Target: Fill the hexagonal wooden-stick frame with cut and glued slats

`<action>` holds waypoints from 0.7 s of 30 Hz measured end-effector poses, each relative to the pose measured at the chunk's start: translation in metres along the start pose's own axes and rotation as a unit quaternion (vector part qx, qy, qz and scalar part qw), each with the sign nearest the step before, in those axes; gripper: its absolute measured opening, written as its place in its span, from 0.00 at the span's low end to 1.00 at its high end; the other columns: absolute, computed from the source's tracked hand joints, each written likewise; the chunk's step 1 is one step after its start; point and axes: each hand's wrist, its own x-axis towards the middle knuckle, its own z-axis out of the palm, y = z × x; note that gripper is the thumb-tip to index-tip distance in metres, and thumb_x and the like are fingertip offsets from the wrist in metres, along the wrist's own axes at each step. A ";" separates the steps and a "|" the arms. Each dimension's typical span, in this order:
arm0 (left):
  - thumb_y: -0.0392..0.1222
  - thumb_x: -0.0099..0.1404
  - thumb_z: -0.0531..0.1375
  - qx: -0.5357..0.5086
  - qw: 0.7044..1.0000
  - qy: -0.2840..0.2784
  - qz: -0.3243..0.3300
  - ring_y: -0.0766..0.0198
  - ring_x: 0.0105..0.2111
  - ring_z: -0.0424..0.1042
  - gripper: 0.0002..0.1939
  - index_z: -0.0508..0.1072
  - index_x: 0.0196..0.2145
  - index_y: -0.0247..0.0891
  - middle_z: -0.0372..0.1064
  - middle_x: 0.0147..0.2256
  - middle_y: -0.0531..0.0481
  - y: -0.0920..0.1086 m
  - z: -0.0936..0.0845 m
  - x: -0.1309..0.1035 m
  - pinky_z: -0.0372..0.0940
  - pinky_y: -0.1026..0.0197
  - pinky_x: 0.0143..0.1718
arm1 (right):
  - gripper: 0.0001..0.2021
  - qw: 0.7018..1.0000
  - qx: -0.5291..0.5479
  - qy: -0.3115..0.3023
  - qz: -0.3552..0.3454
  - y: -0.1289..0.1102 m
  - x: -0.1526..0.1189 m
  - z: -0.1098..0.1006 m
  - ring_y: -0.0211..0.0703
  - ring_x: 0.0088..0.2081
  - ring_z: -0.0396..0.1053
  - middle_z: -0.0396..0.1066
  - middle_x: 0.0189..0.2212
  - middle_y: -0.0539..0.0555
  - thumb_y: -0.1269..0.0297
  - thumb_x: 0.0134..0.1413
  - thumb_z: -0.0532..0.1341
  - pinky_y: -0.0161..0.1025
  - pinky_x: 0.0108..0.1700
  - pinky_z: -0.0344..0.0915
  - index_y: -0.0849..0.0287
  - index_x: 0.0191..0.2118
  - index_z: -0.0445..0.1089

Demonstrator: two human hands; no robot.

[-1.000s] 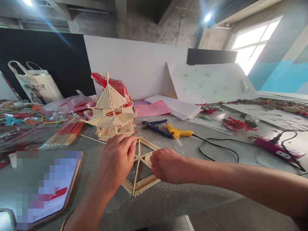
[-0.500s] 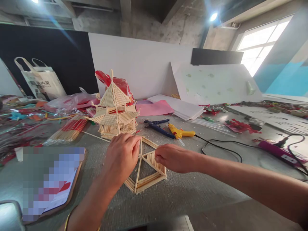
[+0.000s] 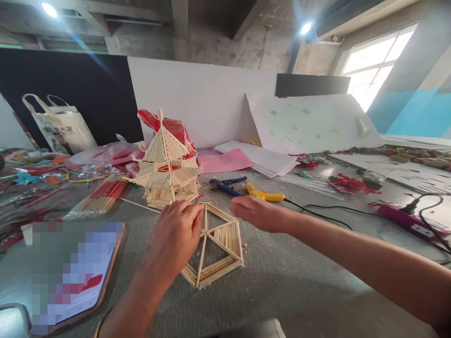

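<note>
A flat hexagonal frame of thin wooden sticks lies on the grey table, with spokes meeting at its middle and the right-hand section filled with parallel sticks. Bent over its left side, my left hand has its fingers curled down on the frame and hides that part. My right hand hovers just past the frame's upper right corner, fingers pressed together; whatever they may pinch is hidden. Behind my left hand stands a tiered stick pagoda. A yellow glue gun and dark blue pliers lie beyond my right hand.
At left are a phone and a pack of sticks. A purple power strip with a black cable sits at right. Pink paper, white boards and scraps cover the back.
My right hand has lifted off the filled section and moved up, away from the frame, uncovering those sticks. My left hand stays on the frame's left side. The view has shifted slightly.
</note>
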 end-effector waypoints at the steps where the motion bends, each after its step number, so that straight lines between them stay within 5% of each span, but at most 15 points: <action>1: 0.36 0.62 0.52 0.001 1.000 -0.001 -0.004 0.60 0.34 0.69 0.08 0.71 0.35 0.38 0.71 0.31 0.48 0.000 -0.001 0.000 0.65 0.55 0.37 | 0.13 0.999 0.034 0.018 0.015 0.005 0.001 -0.004 0.34 0.21 0.54 0.57 0.18 0.48 0.64 0.57 0.45 0.33 0.26 0.54 0.58 0.22 0.54; 4: 0.36 0.62 0.53 0.006 1.000 0.019 -0.018 0.60 0.34 0.70 0.07 0.71 0.35 0.38 0.71 0.32 0.48 -0.001 -0.004 0.000 0.65 0.56 0.36 | 0.18 0.981 0.167 0.095 0.029 0.017 0.004 -0.015 0.32 0.18 0.51 0.52 0.15 0.45 0.54 0.59 0.43 0.33 0.23 0.53 0.57 0.22 0.52; 9: 0.36 0.61 0.54 -0.004 0.993 0.109 -0.044 0.61 0.34 0.71 0.07 0.71 0.37 0.37 0.72 0.34 0.48 -0.005 -0.005 0.001 0.65 0.58 0.38 | 0.13 0.929 0.274 0.250 0.005 0.030 0.003 -0.038 0.33 0.23 0.59 0.61 0.20 0.47 0.54 0.44 0.60 0.34 0.27 0.58 0.60 0.25 0.62; 15: 0.36 0.60 0.55 -0.012 0.985 0.159 -0.060 0.62 0.34 0.71 0.08 0.71 0.38 0.38 0.71 0.33 0.48 -0.009 -0.006 0.001 0.66 0.58 0.38 | 0.13 0.890 0.134 0.433 0.047 0.045 -0.011 -0.072 0.33 0.21 0.53 0.57 0.17 0.46 0.55 0.42 0.63 0.35 0.23 0.52 0.58 0.21 0.62; 21: 0.36 0.60 0.56 -0.008 0.985 0.161 -0.064 0.63 0.33 0.71 0.09 0.71 0.39 0.38 0.70 0.34 0.48 -0.009 -0.007 0.001 0.66 0.59 0.37 | 0.20 0.797 -0.090 0.570 0.176 0.088 -0.030 -0.114 0.34 0.19 0.50 0.51 0.14 0.47 0.51 0.54 0.52 0.37 0.25 0.50 0.56 0.16 0.55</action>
